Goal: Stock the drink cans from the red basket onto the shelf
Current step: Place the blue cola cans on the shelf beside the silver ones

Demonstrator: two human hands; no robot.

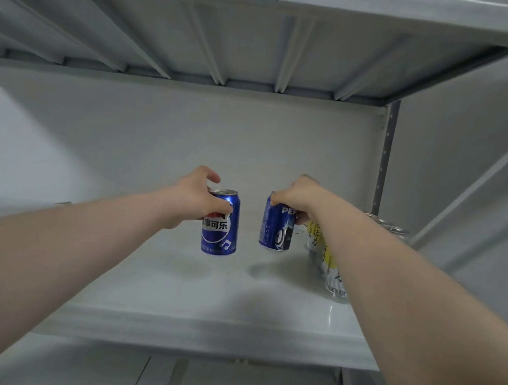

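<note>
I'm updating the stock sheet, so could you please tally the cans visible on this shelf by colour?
Blue cans: 2, one in the left hand at, one in the right hand at.
Yellow-and-white cans: at least 2, mostly hidden behind the right arm.
Further can tops behind the arm: colour and number unclear.
Total: at least 4.

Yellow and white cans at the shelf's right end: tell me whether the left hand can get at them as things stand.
Probably not. The left hand is closed on a blue can, and the right hand, its forearm and its own blue can lie between it and the yellow and white cans.
</note>
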